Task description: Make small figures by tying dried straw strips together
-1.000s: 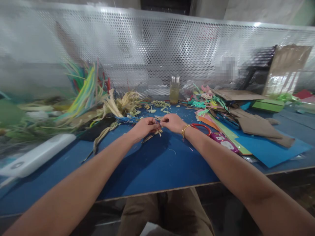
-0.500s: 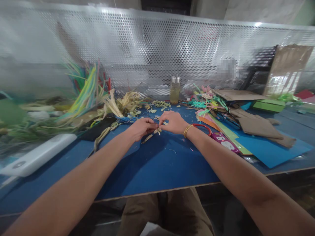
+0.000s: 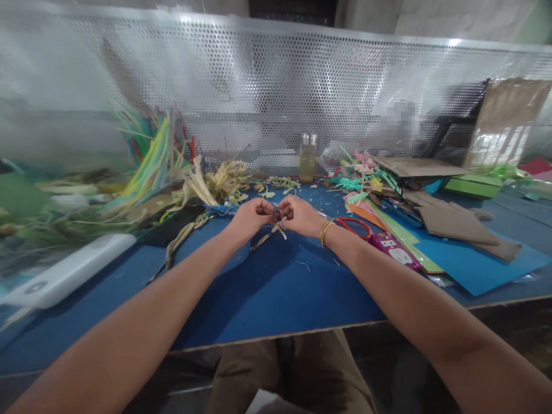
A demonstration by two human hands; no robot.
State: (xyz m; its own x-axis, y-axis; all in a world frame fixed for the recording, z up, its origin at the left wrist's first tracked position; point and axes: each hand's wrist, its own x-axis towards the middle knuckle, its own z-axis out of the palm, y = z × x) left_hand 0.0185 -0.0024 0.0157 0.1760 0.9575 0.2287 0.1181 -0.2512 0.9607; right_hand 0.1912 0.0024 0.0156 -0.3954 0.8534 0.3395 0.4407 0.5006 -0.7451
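Note:
My left hand [image 3: 252, 217] and my right hand [image 3: 299, 215] meet over the middle of the blue tabletop [image 3: 267, 293], fingertips pinched close together. Between them is a small bundle of pale dried husk strips [image 3: 276, 231], whose loose ends hang below the fingers. Both hands are closed on this bundle; the exact spot they grip is hidden by the fingers. A gold bracelet [image 3: 325, 233] circles my right wrist. Red-handled scissors [image 3: 356, 226] lie just beyond that wrist, beside a purple case [image 3: 394, 250].
A heap of dried husks [image 3: 222, 184] and colourful strips [image 3: 149, 155] lies to the left, near a white device [image 3: 71, 270]. A glass bottle [image 3: 307, 161] stands by the perforated metal screen [image 3: 259, 86]. Coloured paper [image 3: 470, 261] and brown cardboard [image 3: 457, 221] lie right.
The fingers of both hands have shifted and curled upward around the bundle. More of its loose strips show below the hands, and more of the scissors' red handle is visible.

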